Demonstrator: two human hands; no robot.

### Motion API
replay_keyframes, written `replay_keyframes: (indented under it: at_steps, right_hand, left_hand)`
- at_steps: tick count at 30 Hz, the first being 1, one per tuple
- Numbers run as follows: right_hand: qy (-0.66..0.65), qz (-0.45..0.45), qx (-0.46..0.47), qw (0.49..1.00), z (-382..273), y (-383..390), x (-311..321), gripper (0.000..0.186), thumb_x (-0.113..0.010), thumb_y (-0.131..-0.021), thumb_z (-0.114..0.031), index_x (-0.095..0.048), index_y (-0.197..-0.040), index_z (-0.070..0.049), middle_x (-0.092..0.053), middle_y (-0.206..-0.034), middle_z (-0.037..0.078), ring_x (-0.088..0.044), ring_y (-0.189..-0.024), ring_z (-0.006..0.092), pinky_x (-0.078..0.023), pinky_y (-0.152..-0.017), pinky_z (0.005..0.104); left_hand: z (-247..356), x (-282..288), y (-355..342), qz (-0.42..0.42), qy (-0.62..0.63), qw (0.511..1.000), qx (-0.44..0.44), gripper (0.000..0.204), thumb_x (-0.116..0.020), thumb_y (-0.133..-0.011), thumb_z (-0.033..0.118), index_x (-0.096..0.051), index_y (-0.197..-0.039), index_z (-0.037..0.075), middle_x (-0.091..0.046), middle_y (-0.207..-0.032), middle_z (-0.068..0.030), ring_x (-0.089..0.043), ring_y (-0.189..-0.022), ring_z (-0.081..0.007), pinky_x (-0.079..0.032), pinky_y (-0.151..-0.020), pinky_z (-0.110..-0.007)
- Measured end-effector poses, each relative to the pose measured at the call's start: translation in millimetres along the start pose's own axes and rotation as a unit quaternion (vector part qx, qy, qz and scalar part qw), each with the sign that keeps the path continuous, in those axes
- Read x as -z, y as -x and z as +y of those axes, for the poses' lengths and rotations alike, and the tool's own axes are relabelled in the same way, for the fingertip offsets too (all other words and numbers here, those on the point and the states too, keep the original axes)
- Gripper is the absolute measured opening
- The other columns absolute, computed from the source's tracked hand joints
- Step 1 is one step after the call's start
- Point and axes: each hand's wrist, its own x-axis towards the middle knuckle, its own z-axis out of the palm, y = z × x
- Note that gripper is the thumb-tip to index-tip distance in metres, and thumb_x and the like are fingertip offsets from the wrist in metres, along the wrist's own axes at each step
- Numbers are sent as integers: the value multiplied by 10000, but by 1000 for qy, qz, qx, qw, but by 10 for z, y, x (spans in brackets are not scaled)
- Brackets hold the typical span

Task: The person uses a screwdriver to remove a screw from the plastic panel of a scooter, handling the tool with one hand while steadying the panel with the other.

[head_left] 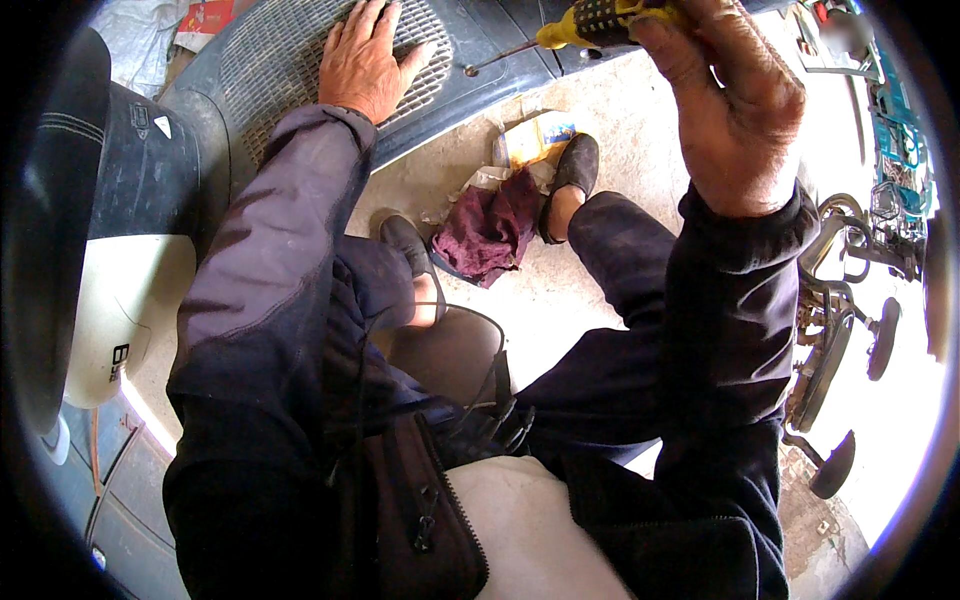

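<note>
My left hand (362, 68) lies flat, fingers spread, on the ridged mat area of a dark scooter footboard (480, 30). At the upper right, my right hand (735, 110) is wrapped round the yellow and black handle of a screwdriver (598, 24). Its thin metal shaft slants down to the left. The tip meets a small round hole (470, 71) in the footboard, just right of the ridged area. Whether a screw sits in that hole is hidden.
Between my feet a dark red cloth (487, 228) lies on the floor beside a yellow and blue packet (538, 140). The scooter's black and white seat section (130, 290) stands close on my left. Pedals and metal vehicle parts (830, 350) stand at my right.
</note>
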Motion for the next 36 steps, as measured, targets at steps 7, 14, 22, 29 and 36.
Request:
replay_keyframes:
  at_steps: [7,14,22,29,36]
  right_hand:
    - [-25,-32,-25,999,-80,-14,41,329,-696,-835,133,-676,-1152,43,-715,-1044,150,-717,-924,217,-589,-815,301]
    - [-4,-14,-1,1000,-98,51,14,323,-704,-824,137,-678,-1132,45,-715,-1054,158,-726,-921,221,-597,-815,302]
    - [17,-48,13,999,-67,33,89,345,-713,-798,148,-684,-1122,34,-725,-1005,152,-732,-901,223,-593,-796,302]
    - [93,-22,-30,995,-251,19,44,314,-696,-825,120,-678,-1130,50,-725,-991,156,-730,-901,218,-587,-795,297]
    - [-130,-30,-62,989,-177,-180,-25,260,-659,-892,80,-658,-1151,94,-707,-986,175,-721,-895,224,-577,-789,295]
  left_hand:
    - [-2,4,14,1,9,1000,3,687,-606,-946,541,-498,-1451,88,-458,-1526,-139,-416,-1411,-327,-316,-1170,-463]
    - [-4,-21,-1,-3,-8,1000,-4,688,-601,-949,537,-500,-1446,73,-457,-1528,-138,-403,-1419,-324,-314,-1171,-461]
    - [178,248,-32,-48,62,996,49,680,-638,-930,431,-477,-1426,-6,-439,-1504,-208,-376,-1420,-368,-280,-1183,-502]
    - [155,226,-14,-50,47,996,51,717,-643,-922,464,-473,-1436,-6,-445,-1507,-201,-378,-1422,-358,-276,-1189,-486]
    - [215,200,-58,-62,41,996,57,711,-628,-938,478,-470,-1445,5,-435,-1523,-185,-368,-1434,-345,-271,-1196,-477]
